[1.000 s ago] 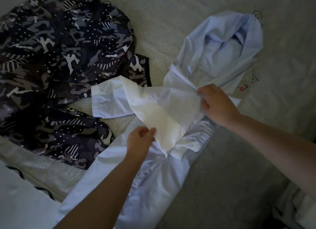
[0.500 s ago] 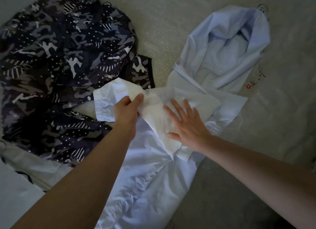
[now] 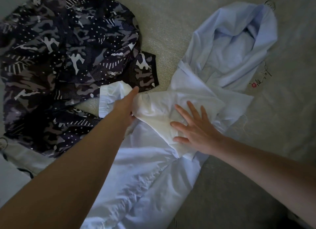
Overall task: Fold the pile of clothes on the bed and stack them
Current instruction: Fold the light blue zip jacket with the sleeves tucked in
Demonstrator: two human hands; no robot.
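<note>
Camo jacket (image 3: 68,57) bunched on the left, its edge touching the pale blue hooded jacket (image 3: 222,61) mid-bed. Right hand (image 3: 193,126) flat, fingers spread, pressing the folded sleeve (image 3: 153,112) on the jacket body. Left hand (image 3: 127,102) on the sleeve near its cuff (image 3: 106,100); its grip can't be made out. Bed (image 3: 171,23) covered in grey-beige sheet.

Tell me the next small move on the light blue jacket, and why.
Probably draw the sleeve the rest of the way across the body of the light blue jacket. The right hand lies flat on the folded part, pinning it; the left hand is at the sleeve, whose cuff overhangs toward the camouflage jacket.
</note>
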